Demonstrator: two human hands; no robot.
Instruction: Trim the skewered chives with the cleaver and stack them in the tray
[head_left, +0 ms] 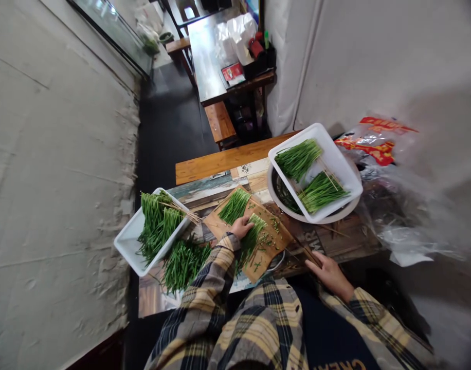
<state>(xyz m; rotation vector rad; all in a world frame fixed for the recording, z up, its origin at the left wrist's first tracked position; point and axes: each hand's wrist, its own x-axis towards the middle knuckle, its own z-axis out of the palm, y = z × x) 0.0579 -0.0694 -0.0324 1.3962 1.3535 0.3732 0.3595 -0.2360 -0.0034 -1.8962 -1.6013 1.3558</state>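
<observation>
My left hand (241,227) grips a bunch of green chives (252,241) on the wooden cutting board (278,237). Another chive bunch (235,205) lies beside it, toward the far corner of the board. Small cut bits are scattered over the board's right half. At the board's right edge, my right hand (331,272) is closed around the handle of a knife (310,254), whose thin blade is hard to make out. A loose pile of chives (183,263) rests on the table left of my left forearm.
To the left stands a white tray (132,240) with chives on thin wooden skewers (185,211). A second white tray (336,154) holding two chive bundles sits over a round basin (273,187). Plastic bags (405,200) lie at the right. Beyond are a bench (220,160) and another table (208,61).
</observation>
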